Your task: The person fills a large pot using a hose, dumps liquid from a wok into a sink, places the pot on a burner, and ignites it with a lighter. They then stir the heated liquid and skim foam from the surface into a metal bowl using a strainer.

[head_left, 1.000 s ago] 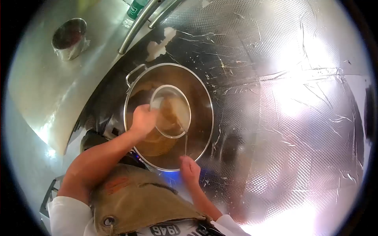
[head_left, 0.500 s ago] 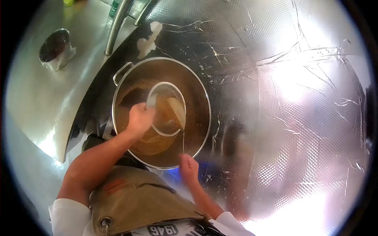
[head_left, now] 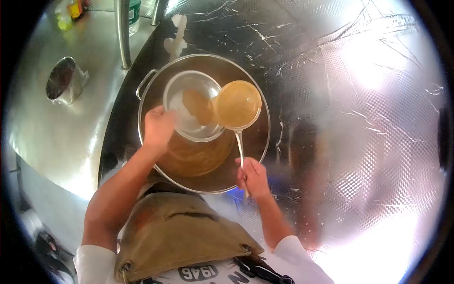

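My left hand (head_left: pixel 159 127) grips the left rim of a whitish, translucent bowl (head_left: pixel 176 102) held over the large metal pot (head_left: pixel 268 125). In my right hand (head_left: pixel 254 177) is the handle of a ladle (head_left: pixel 240 142), whose round cup is full of brown liquid and overlaps the bowl's right rim. Brown liquid (head_left: pixel 199 108) runs from the ladle's left side into the bowl. More of this liquid lies in the pot below, partly hidden by the bowl and ladle.
A metal cup with clear wrap (head_left: pixel 66 81) stands on the steel counter (head_left: pixel 94 118) at the left. Beyond it are metal pipes (head_left: pixel 122 38) and a green-labelled bottle (head_left: pixel 134 16). Shiny foil-like sheeting (head_left: pixel 340 128) spreads across the right. The pot's loop handle (head_left: pixel 144 84) sticks out left.
The ladle has swung from a steep tilt inside the bowl's outline to a more level position at its right rim. My right hand has moved right and up. The view has shifted somewhat.
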A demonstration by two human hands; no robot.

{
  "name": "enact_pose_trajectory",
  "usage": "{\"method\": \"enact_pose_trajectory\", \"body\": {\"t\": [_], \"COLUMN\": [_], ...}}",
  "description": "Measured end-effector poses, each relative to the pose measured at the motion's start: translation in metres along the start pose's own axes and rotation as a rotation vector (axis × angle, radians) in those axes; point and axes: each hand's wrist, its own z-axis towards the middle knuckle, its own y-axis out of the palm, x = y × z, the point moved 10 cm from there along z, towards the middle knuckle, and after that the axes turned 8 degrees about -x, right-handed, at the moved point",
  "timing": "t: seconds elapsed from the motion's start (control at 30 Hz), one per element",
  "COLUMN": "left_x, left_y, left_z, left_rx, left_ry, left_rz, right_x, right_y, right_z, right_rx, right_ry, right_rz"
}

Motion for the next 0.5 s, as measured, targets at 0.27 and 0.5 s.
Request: {"method": "enact_pose_trajectory", "body": {"t": [0.27,0.5], "left_x": [0.051,0.068], "left_y": [-0.048,-0.101], "left_z": [-0.021,-0.057], "left_rx": [0.074,0.116], "left_ry": [0.013,0.017], "left_rz": [-0.056,-0.181], "right_x": [-0.034,-0.082], "right_y": [-0.052,-0.088], "right_z": [0.057,0.151], "right_rx": [-0.124,0.068], "right_ry": [0.059,-0.075], "right_rz": [-0.032,-1.767]}}
